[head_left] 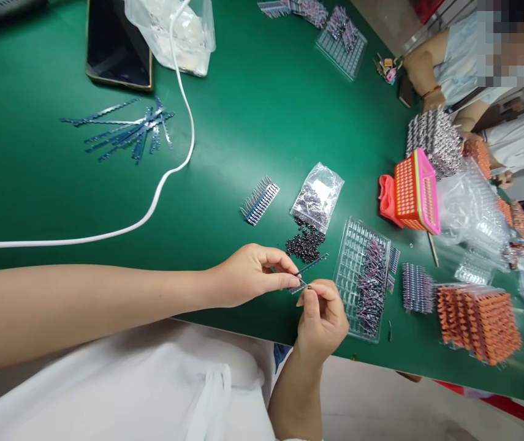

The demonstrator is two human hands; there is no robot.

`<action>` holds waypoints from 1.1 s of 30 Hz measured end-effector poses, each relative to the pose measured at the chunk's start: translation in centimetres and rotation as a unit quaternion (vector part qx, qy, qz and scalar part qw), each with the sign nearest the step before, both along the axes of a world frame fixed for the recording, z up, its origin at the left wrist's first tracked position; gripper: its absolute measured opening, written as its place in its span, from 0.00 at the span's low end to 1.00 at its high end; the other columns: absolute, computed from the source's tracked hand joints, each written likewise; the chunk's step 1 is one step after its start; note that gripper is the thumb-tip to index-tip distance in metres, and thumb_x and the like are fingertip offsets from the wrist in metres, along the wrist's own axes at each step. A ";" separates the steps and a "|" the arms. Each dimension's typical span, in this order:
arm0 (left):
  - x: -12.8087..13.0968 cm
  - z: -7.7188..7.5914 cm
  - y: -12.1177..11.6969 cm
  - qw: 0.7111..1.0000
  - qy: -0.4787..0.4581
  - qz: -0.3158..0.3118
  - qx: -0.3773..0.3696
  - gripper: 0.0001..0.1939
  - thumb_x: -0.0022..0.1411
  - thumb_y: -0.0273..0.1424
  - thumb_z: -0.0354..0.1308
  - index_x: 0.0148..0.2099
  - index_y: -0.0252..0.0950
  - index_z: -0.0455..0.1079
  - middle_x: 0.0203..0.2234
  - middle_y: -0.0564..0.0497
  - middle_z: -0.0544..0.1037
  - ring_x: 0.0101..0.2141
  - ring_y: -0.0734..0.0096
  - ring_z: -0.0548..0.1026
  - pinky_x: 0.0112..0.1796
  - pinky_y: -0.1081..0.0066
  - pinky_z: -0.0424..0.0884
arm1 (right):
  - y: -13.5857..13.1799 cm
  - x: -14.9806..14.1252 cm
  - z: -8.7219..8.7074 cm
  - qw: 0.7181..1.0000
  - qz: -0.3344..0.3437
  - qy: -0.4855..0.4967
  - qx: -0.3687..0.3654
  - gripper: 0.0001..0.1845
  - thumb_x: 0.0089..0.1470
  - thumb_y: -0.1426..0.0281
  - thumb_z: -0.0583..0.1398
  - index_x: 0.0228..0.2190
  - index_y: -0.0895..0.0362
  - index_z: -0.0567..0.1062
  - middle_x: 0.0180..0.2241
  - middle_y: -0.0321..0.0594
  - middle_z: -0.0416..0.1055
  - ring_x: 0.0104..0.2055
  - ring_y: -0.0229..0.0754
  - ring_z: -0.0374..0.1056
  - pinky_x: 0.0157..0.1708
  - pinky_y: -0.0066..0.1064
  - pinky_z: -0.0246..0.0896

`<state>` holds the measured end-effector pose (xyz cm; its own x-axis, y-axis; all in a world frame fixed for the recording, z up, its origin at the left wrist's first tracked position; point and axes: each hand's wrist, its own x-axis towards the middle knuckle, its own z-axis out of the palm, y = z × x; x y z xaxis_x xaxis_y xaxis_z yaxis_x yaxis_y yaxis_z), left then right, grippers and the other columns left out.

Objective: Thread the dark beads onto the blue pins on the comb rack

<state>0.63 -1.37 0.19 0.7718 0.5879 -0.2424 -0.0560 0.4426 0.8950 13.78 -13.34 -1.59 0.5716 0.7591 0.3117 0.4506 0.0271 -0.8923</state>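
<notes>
My left hand pinches a narrow blue strip between thumb and fingers; small pale parts sit along its lower end. Close beside it, my right hand is closed, with a tiny dark bead at the thumb and fingertip, touching or nearly touching the strip. Just beyond the hands lies a pile of shiny black beads, spilling from a clear plastic bag. A blue strip lined with wire-legged parts rests farther left. To the right stands a clear compartment tray with many thin pinkish-grey pieces.
Loose blue strips, a phone and a white cable lie at left. At right are a pink-and-orange basket, stacked orange parts and a grey-purple bundle. Other people sit across the green table.
</notes>
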 end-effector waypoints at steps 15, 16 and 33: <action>-0.1 0.1 0.1 1.000 0.012 -0.011 0.006 0.06 0.55 0.32 0.65 0.34 0.34 0.78 0.29 0.51 0.81 0.32 0.70 0.76 0.36 0.70 0.71 | 0.2 -0.1 0.0 0.999 0.004 0.026 0.019 0.02 0.57 0.73 0.62 0.31 0.57 0.74 0.28 0.35 0.66 0.25 0.34 0.63 0.22 0.26 0.57; -0.1 0.2 0.1 1.000 0.014 -0.014 0.002 0.06 0.55 0.32 0.65 0.34 0.34 0.78 0.29 0.50 0.81 0.32 0.70 0.76 0.36 0.70 0.71 | 0.2 -0.1 -0.1 0.999 0.004 0.030 0.020 0.02 0.57 0.73 0.62 0.31 0.57 0.74 0.28 0.35 0.66 0.25 0.34 0.63 0.22 0.26 0.57; -0.4 0.5 0.6 0.997 0.049 -0.064 0.016 0.09 0.57 0.34 0.63 0.36 0.32 0.77 0.28 0.50 0.80 0.31 0.69 0.76 0.35 0.70 0.71 | -0.1 0.7 -0.3 0.983 0.043 0.172 -0.041 0.02 0.56 0.71 0.64 0.31 0.56 0.75 0.29 0.33 0.66 0.24 0.30 0.62 0.22 0.25 0.55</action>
<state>0.26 -0.73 0.66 0.8140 0.4952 -0.3037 0.0882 0.4114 0.9072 14.44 -13.45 -1.87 0.5650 0.8238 0.0466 0.1200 -0.0262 -0.9924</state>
